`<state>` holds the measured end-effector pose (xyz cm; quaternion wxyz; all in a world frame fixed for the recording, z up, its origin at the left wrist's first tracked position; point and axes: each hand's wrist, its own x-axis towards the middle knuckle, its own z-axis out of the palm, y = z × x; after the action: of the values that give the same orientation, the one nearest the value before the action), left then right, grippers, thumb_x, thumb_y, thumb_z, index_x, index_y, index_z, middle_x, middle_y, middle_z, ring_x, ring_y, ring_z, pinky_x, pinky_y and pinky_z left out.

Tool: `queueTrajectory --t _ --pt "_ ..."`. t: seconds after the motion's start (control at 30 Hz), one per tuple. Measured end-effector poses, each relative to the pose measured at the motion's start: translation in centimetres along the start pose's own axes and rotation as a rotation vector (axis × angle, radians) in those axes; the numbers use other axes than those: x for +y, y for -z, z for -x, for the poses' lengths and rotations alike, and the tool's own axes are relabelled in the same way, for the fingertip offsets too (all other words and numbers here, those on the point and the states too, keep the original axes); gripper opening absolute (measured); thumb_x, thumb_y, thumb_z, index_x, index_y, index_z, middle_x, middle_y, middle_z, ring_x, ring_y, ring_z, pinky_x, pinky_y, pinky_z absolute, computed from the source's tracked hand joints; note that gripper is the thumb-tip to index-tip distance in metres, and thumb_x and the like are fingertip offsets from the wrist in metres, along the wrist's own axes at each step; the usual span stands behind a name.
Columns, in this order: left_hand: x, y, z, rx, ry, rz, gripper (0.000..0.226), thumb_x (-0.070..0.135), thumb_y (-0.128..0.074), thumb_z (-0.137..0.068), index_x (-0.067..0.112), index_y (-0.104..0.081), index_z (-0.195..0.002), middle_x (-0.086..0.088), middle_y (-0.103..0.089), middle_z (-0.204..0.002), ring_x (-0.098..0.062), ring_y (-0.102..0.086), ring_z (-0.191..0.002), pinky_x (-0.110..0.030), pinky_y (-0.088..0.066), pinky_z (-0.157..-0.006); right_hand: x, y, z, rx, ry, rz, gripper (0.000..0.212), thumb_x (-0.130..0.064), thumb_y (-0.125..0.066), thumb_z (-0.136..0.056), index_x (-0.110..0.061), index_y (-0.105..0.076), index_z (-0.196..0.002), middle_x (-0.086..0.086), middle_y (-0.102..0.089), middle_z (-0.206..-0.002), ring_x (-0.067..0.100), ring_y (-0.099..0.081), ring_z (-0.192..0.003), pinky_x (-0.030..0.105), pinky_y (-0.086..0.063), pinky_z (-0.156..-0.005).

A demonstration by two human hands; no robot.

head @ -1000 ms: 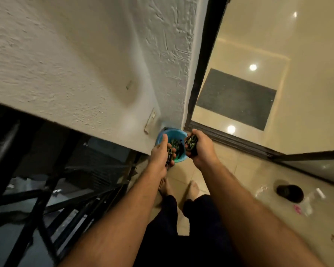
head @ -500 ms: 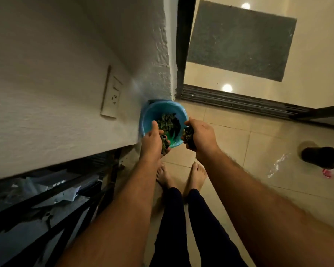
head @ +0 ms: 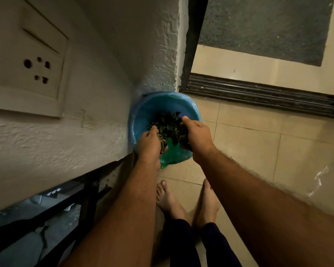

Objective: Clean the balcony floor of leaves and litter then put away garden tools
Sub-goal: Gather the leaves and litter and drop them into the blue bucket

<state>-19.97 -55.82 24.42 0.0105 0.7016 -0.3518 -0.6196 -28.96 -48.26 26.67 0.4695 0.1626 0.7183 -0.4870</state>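
A blue bin (head: 143,114) lined with a blue-green plastic bag stands on the floor in the corner by the white wall. Dark dry leaves (head: 167,123) lie inside it. My left hand (head: 149,143) is over the bin's near left rim, closed on a clump of leaves. My right hand (head: 198,135) is over the near right side, also closed on a clump of dark leaves. Both hands sit just above the pile, with leaves bridging the gap between them.
A wall socket plate (head: 29,62) is on the wall at left. A black railing (head: 81,205) runs along the lower left. The sliding door track (head: 258,93) and a grey doormat (head: 262,26) lie beyond. My bare feet (head: 187,201) stand on beige tiles; a wet patch (head: 318,180) glints at right.
The view has dropped closer to the bin. Both hands, holding leaves, have moved down from above the bin's near rim into its opening.
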Motion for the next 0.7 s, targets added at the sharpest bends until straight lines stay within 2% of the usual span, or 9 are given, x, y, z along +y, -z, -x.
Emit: queueTrajectory --t 0.07,0.17,0.27,0.33,0.4,0.5,0.57,0.63,0.7 --pt "-0.2 -0.1 -1.4 0.001 -0.005 0.015 0.031 0.043 -0.045 -0.102 0.017 -0.061 -0.107 -0.01 -0.066 -0.111 -0.023 -0.064 -0.094 -0.037 -0.057 -0.079 0.4 -0.9 -1.2 -0.008 0.002 0.006 0.031 -0.038 -0.06 -0.096 -0.008 -0.067 -0.097 0.009 -0.064 -0.091 0.022 -0.061 -0.085 0.035 -0.054 -0.065" --pt "-0.6 -0.3 -2.9 -0.012 0.03 0.057 0.058 0.061 -0.039 -0.098 0.017 -0.056 -0.131 -0.01 -0.065 -0.121 -0.028 -0.064 -0.107 -0.048 -0.054 -0.094 0.9 -1.7 -2.5 -0.006 -0.005 0.005 0.033 -0.044 -0.058 -0.096 -0.013 -0.067 -0.098 0.009 -0.065 -0.097 0.024 -0.062 -0.093 0.046 -0.058 -0.082" --pt "-0.5 -0.1 -3.2 -0.055 0.048 0.185 0.08 0.078 -0.03 -0.089 0.024 -0.041 -0.148 -0.009 -0.057 -0.139 -0.029 -0.058 -0.12 -0.051 -0.048 -0.103 1.0 -2.1 -3.0 -0.071 -0.066 -0.075 0.061 -0.065 -0.046 -0.093 -0.018 -0.061 -0.129 0.005 -0.065 -0.12 0.023 -0.06 -0.11 0.052 -0.05 -0.1" --pt "-0.3 0.2 -2.9 -0.073 0.053 0.268 0.087 0.083 -0.025 -0.086 0.029 -0.031 -0.154 -0.008 -0.045 -0.152 -0.029 -0.046 -0.135 -0.051 -0.036 -0.113 0.9 -2.0 -3.1 -0.142 -0.109 -0.177 0.078 -0.077 -0.036 -0.089 -0.02 -0.051 -0.141 0.004 -0.056 -0.138 0.024 -0.051 -0.126 0.048 -0.04 -0.11" --pt "0.0 0.4 -2.2 -0.095 0.05 0.292 0.088 0.084 -0.02 -0.086 0.031 -0.025 -0.156 -0.007 -0.034 -0.159 -0.028 -0.032 -0.145 -0.052 -0.025 -0.118 0.4 -1.8 -2.6 -0.195 -0.122 -0.221 0.081 -0.077 -0.028 -0.091 -0.02 -0.042 -0.147 0.001 -0.05 -0.14 0.022 -0.044 -0.133 0.039 -0.035 -0.109" --pt "0.8 0.5 -0.8 -0.113 0.019 0.283 0.085 0.08 -0.018 -0.089 0.03 -0.021 -0.157 -0.008 -0.029 -0.161 -0.027 -0.03 -0.146 -0.049 -0.025 -0.117 0.1 -1.5 -2.0 -0.221 -0.104 -0.191 0.086 -0.078 -0.02 -0.091 -0.02 -0.035 -0.152 0.007 -0.041 -0.153 0.025 -0.037 -0.141 0.042 -0.03 -0.11" --pt "1.6 0.5 0.4 -0.115 -0.002 0.262 0.081 0.076 -0.017 -0.092 0.027 -0.02 -0.157 -0.008 -0.028 -0.161 -0.027 -0.028 -0.147 -0.046 -0.026 -0.117 -0.1 -1.4 -1.5 -0.219 -0.098 -0.161 0.088 -0.079 -0.019 -0.089 -0.02 -0.034 -0.153 0.01 -0.039 -0.155 0.026 -0.036 -0.142 0.042 -0.03 -0.109" --pt "2.4 0.4 1.9 -0.139 -0.027 0.218 0.079 0.072 -0.017 -0.095 0.023 -0.022 -0.157 -0.009 -0.029 -0.16 -0.027 -0.029 -0.147 -0.044 -0.027 -0.116 -0.5 -1.1 -0.6 -0.228 -0.081 -0.134 0.089 -0.08 -0.019 -0.089 -0.02 -0.034 -0.153 0.009 -0.041 -0.154 0.024 -0.039 -0.138 0.041 -0.032 -0.106" --pt "3.2 0.4 3.6 -0.157 -0.056 0.162 0.076 0.068 -0.015 -0.097 0.021 -0.024 -0.156 -0.009 -0.031 -0.159 -0.027 -0.032 -0.145 -0.042 -0.03 -0.114 -1.3 -0.5 0.6 -0.244 -0.055 -0.111 0.085 -0.077 -0.018 -0.092 -0.018 -0.038 -0.15 0.004 -0.047 -0.146 0.016 -0.046 -0.124 0.036 -0.037 -0.1"
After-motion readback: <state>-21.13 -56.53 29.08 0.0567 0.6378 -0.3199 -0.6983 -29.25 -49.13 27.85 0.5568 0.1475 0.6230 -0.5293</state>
